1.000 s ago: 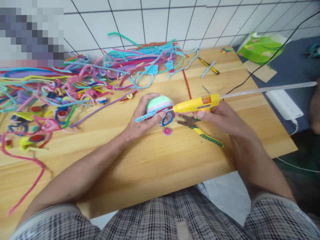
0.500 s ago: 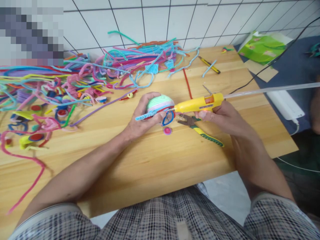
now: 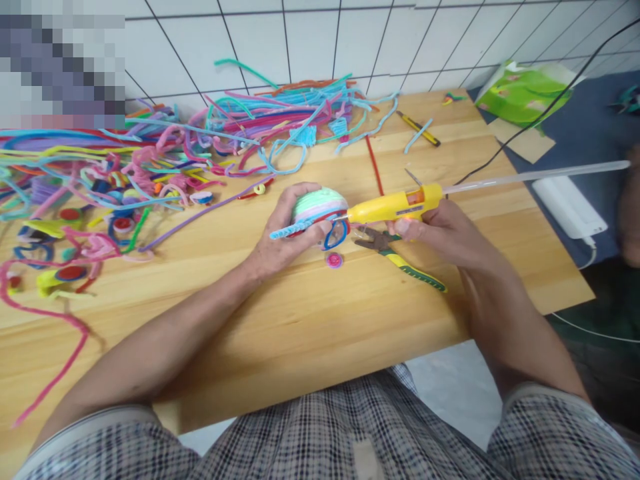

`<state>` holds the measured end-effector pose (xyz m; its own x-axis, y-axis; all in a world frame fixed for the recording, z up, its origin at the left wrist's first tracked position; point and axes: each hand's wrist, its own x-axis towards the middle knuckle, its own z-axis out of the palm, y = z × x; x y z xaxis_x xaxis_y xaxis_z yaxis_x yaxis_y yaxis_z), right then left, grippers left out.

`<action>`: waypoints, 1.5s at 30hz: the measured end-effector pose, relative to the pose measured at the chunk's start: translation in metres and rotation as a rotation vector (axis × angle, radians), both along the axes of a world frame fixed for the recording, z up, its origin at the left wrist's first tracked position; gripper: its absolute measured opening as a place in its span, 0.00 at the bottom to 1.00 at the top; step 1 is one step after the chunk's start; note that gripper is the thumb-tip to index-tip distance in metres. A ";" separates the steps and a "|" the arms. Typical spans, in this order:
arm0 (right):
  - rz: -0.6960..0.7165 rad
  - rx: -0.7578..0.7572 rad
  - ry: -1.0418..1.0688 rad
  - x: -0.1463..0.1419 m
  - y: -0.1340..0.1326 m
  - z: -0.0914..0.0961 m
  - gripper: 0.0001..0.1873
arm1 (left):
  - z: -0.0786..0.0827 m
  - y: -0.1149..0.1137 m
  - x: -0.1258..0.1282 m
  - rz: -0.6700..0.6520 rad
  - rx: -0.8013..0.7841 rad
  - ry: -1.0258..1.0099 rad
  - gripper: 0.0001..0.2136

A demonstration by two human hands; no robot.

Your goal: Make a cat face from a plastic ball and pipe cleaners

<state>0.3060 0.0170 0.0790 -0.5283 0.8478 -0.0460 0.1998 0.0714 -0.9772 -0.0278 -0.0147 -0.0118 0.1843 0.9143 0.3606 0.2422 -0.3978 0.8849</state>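
My left hand (image 3: 287, 230) is wrapped round a dome of coiled pipe cleaners (image 3: 320, 202), pale green on top with lilac, blue and red bands below. A light blue pipe cleaner strip (image 3: 290, 231) sticks out leftward past my thumb. At the dome's near right side is a dark blue loop (image 3: 336, 235). My right hand (image 3: 435, 230) grips a yellow hot glue gun (image 3: 395, 205), its nozzle at the dome's right edge by the blue and red bands. A clear glue stick (image 3: 530, 177) runs out of the gun's back. Below the dome lies a small pink coiled disc (image 3: 334, 260).
Pliers (image 3: 413, 270) with green and yellow handles lie under the glue gun. A heap of pipe cleaners (image 3: 165, 153) covers the table's left and back. Farther right are a yellow cutter knife (image 3: 420, 129), a green packet (image 3: 525, 97), a white power strip (image 3: 570, 208) and a black cord (image 3: 545, 123).
The glue gun has shifted very slightly left, and the glue stick's far end now shows at the right. My left hand and the dome have hardly moved.
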 end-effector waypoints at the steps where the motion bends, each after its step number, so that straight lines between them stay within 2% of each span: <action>1: 0.005 -0.004 0.002 -0.001 0.001 0.000 0.25 | 0.000 0.000 0.000 0.002 -0.002 -0.001 0.31; 7: 0.040 -0.015 0.047 -0.004 0.003 0.003 0.23 | 0.000 0.002 -0.001 0.002 0.004 0.011 0.31; 19: 0.013 0.013 -0.050 -0.002 -0.001 -0.003 0.29 | 0.001 0.001 0.001 0.024 -0.044 -0.021 0.32; 26: 0.003 0.008 0.097 -0.004 -0.001 -0.008 0.22 | 0.002 0.001 0.001 0.039 -0.043 -0.023 0.31; 34: -0.011 0.053 0.115 -0.002 -0.003 -0.008 0.14 | 0.000 0.003 0.000 0.022 -0.016 -0.011 0.35; 41: -0.024 0.000 0.070 -0.009 -0.004 -0.008 0.25 | 0.000 0.002 -0.001 0.033 0.002 0.035 0.32; 45: -0.041 -0.004 0.039 -0.008 -0.003 -0.006 0.26 | -0.002 0.003 -0.001 0.038 -0.013 0.033 0.34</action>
<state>0.2981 0.0136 0.0727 -0.4947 0.8686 -0.0293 0.1640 0.0602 -0.9846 -0.0289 -0.0114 -0.0141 0.1610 0.9253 0.3433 0.2860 -0.3767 0.8811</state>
